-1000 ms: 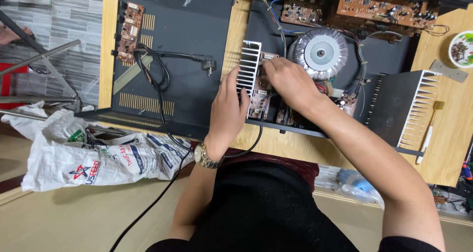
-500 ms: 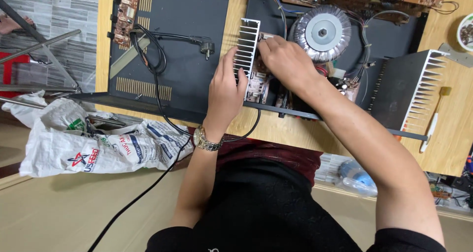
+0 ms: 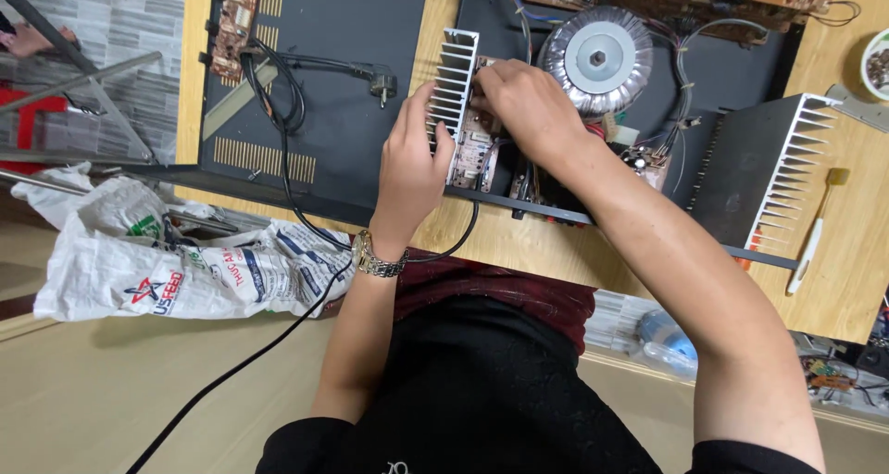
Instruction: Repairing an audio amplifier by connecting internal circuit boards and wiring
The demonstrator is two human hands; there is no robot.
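Note:
A finned aluminium heatsink (image 3: 456,85) with a brown circuit board (image 3: 477,150) fixed to it stands inside an open black amplifier chassis (image 3: 732,76) on a wooden table (image 3: 519,238). My left hand (image 3: 412,164) grips the heatsink's left side, fingers curled around the fins. On the board's upper right edge rests my right hand (image 3: 528,108), fingers closed on the board beside the heatsink. A round toroidal transformer (image 3: 593,57) sits just right of my right hand. A gold wristwatch (image 3: 375,261) is on my left wrist.
The chassis's black cover (image 3: 343,30) lies to the left with a black power cable and plug (image 3: 380,85) across it. A second heatsink (image 3: 778,173) stands at the right, a brush (image 3: 815,238) beside it. Printed white sacks (image 3: 167,261) lie on the floor at left.
The view has shifted down and closer. Both hands stay on the heatsink and board; my left hand has slid slightly up along the fins.

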